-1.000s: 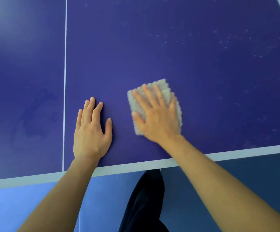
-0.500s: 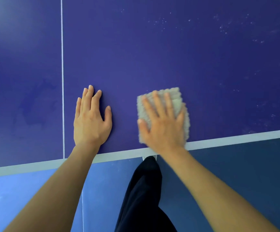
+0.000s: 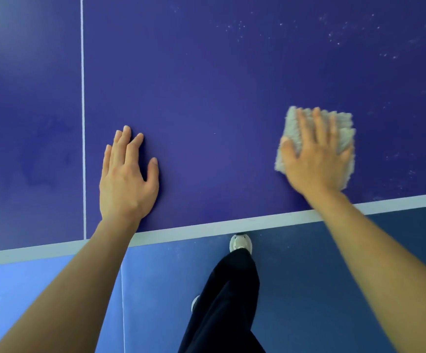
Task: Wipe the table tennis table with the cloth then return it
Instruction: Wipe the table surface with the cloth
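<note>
Your left hand [image 3: 126, 179]: flat on the tabletop [image 3: 207, 85], fingers straight, holding nothing; likely a brace while you lean.
Cloth [image 3: 344, 128]: well right of it, folded, pressed flat under your right hand [image 3: 313, 161], whose fingers are spread, probably for even pressure.
Pale specks [image 3: 334, 34]: beyond that hand, apparently not yet wiped.

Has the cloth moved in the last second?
Yes. The cloth under the right hand has slid rightward, away from the white centre line.
</note>
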